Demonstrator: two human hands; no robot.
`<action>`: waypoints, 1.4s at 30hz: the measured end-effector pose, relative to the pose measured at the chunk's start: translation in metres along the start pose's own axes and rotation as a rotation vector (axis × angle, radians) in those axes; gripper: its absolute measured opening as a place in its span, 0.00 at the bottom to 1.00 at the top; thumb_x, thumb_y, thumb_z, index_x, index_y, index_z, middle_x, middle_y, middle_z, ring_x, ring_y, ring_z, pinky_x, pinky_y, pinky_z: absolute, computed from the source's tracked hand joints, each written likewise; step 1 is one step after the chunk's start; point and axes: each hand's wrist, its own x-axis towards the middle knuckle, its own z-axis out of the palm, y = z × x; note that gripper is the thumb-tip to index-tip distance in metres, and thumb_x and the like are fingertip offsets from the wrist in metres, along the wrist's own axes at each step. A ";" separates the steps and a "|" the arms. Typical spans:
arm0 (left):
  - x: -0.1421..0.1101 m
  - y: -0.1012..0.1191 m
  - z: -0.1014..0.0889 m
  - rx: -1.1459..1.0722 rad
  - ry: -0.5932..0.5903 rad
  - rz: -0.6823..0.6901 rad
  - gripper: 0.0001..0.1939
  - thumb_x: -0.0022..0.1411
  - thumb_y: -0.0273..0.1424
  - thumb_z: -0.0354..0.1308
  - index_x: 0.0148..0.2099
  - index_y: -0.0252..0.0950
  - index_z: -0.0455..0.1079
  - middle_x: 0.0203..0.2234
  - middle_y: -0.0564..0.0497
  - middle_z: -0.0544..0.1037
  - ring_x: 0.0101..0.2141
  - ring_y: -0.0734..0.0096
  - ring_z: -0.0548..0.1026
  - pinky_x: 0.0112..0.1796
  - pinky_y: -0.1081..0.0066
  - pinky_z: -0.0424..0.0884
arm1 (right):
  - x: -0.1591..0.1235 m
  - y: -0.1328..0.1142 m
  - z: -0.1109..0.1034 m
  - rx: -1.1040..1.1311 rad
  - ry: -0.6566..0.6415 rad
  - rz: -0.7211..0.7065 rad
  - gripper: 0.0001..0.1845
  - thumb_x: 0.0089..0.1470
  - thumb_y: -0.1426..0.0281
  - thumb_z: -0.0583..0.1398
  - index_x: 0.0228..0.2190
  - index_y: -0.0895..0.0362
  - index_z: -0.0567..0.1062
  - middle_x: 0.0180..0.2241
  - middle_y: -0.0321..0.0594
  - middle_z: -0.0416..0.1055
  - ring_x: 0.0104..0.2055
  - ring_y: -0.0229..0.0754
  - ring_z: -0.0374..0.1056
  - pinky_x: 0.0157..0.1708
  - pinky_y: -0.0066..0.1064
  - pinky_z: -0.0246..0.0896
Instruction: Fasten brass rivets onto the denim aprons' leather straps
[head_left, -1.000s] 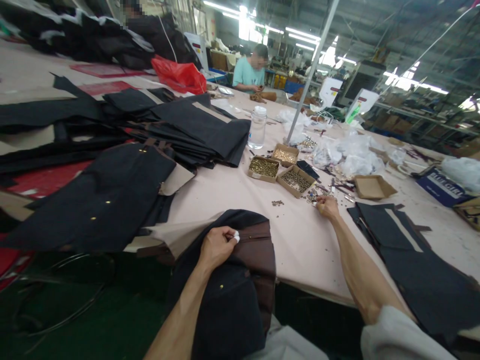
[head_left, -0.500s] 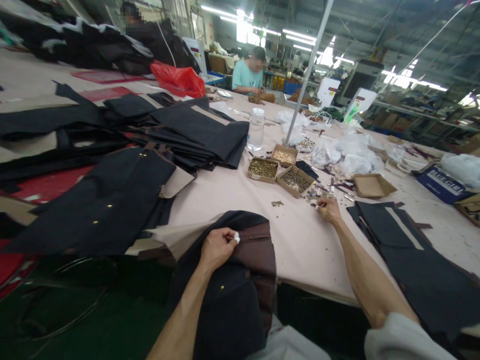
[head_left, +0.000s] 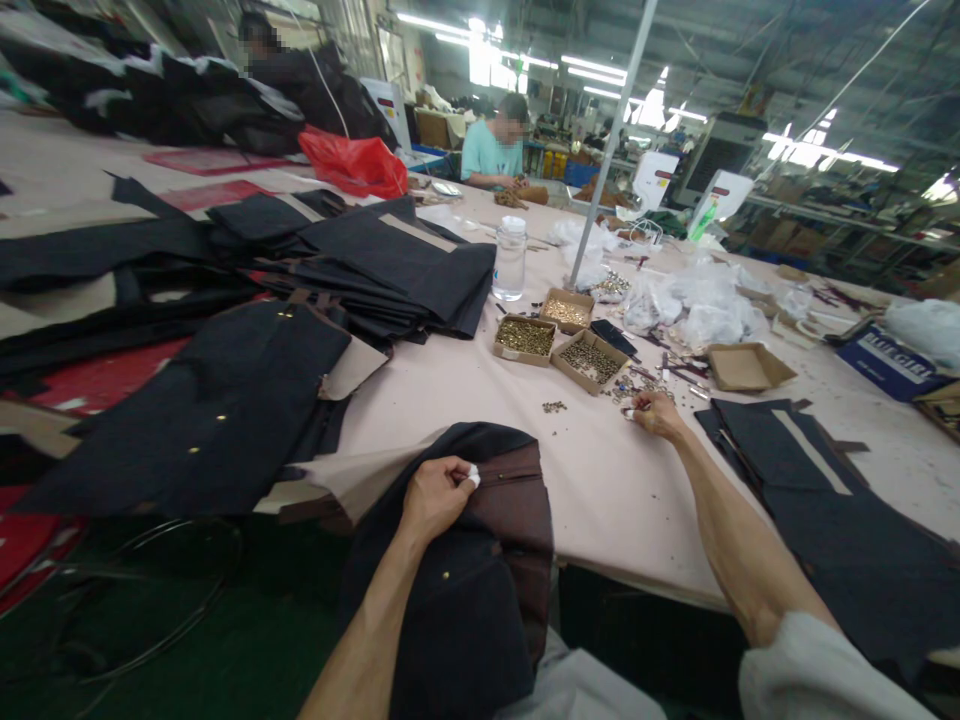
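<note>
My left hand [head_left: 435, 497] pinches the upper part of a black fabric panel [head_left: 454, 620], which drapes over the table's front edge toward my lap. White wrapping covers a fingertip of that hand. A brown strip [head_left: 517, 510] with a small metal fitting runs along the panel's right side, and a brass-coloured stud shows lower down. To the right, my right hand [head_left: 660, 415] is low over the table with fingertips drawn together, beside loose small metal pieces [head_left: 640, 386]. White shows at its fingertips too; whatever they may hold is too small to make out.
Three cardboard boxes of small metal parts [head_left: 523, 357] stand ahead, beside a clear jar [head_left: 511, 262] and a metal pole [head_left: 611, 150]. Black panels lie stacked at left [head_left: 405, 260] and right [head_left: 840, 520]. Plastic bags [head_left: 712, 300] lie beyond. A co-worker [head_left: 491, 150] sits across the table.
My right hand has shifted slightly left over the table, its fingertips still together. My left hand and the black panel stay in place.
</note>
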 end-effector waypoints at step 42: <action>-0.042 0.038 0.019 -0.225 -0.048 0.036 0.07 0.59 0.28 0.59 0.35 0.30 0.77 0.23 0.52 0.74 0.24 0.75 0.66 0.27 0.73 0.60 | -0.169 -0.168 0.180 0.520 -0.205 -0.158 0.11 0.55 0.61 0.66 0.37 0.53 0.82 0.35 0.41 0.80 0.35 0.47 0.74 0.37 0.37 0.69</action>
